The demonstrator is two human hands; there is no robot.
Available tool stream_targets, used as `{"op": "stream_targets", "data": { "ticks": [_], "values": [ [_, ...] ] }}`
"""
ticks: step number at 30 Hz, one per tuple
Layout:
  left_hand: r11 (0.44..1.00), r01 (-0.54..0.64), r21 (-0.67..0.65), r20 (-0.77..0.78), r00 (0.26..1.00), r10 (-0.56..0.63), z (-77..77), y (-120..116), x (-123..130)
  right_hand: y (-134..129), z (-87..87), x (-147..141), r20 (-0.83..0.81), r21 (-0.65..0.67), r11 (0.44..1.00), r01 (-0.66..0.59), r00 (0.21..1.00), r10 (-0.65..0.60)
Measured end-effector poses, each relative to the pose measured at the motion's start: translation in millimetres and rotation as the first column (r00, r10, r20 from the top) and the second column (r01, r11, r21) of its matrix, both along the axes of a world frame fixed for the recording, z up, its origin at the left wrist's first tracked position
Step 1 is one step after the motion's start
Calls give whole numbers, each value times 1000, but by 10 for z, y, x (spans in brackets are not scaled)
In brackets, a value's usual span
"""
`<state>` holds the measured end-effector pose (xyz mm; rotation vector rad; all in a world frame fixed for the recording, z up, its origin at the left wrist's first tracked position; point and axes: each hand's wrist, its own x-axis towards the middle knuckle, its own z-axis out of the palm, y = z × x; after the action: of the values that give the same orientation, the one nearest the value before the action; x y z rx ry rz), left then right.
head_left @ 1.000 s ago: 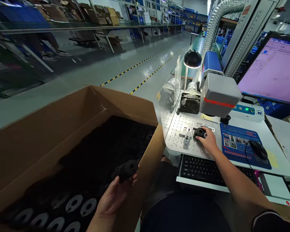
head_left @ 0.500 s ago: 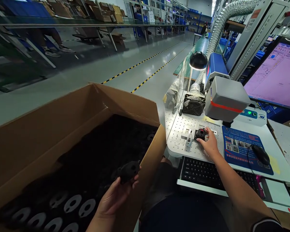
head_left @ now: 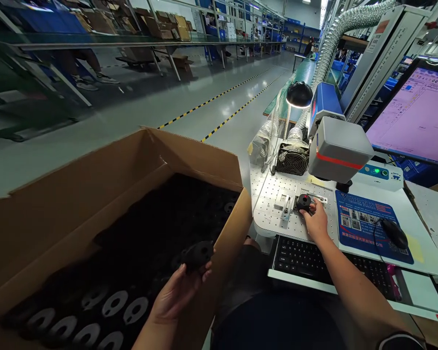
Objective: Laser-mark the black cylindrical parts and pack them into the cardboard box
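Touching one black part (head_left: 198, 253) each, both hands (head_left: 177, 295) sit apart.

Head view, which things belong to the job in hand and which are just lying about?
In use, it seems:
black part in the left hand
second black part at the right hand
perforated plate
cardboard box

Apparently just lying about:
mouse
mouse pad
keyboard
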<state>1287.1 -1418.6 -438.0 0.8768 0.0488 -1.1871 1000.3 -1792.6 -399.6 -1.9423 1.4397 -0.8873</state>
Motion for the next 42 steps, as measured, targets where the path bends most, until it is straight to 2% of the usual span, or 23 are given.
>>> {"op": "stream_targets", "data": {
  "ticks": [3, 7, 9, 12, 14, 17, 19, 22, 27, 31, 36, 42],
  "values": [
    [1000, -8, 0, 30, 1000, 8, 21, -15, -14, 0, 60, 29, -2, 33, 999, -10, 1000, 10],
    [1000, -2, 5, 65, 998, 1, 80, -46, -30, 76, 289, -58, 1, 91, 996, -20, 1000, 20],
    [1000, -4, 10, 76, 997, 4, 99, -60, -36, 232, 416, -224, 26, 45, 999, -21, 999, 19],
    [1000, -15, 20, 82, 997, 13, 109, -83, -47, 645, 518, -596, 79, -81, 993, -90, 992, 97],
    [999, -20, 31, 86, 996, 17, 117, -104, -58, 980, 498, -849, 85, -111, 981, -162, 981, 172],
    [998, -19, 58, 109, 994, 13, 149, -144, -81, 1424, 343, -1119, 22, -54, 968, -246, 969, 247],
    [997, -23, 77, 137, 991, 12, 178, -168, -98, 1616, 196, -1209, -27, -22, 963, -270, 963, 269],
    [995, -36, 92, 170, 985, 20, 206, -187, -123, 1737, -5, -1252, -52, -17, 961, -276, 960, 275],
    [995, -26, 93, 187, 982, 8, 178, -167, -142, 1735, -188, -1268, -67, -2, 950, -312, 948, 311],
    [996, -21, 81, 184, 983, 6, 139, -143, -147, 1717, -197, -1285, -79, 12, 945, -327, 942, 327],
    [996, -28, 81, 161, 987, 15, 136, -131, -138, 1522, -7, -1208, -63, -86, 947, -309, 950, 305],
    [994, -35, 106, 132, 991, 20, 134, -125, -114, 900, 268, -841, -47, -185, 950, -250, 968, 246]
  ]
}}
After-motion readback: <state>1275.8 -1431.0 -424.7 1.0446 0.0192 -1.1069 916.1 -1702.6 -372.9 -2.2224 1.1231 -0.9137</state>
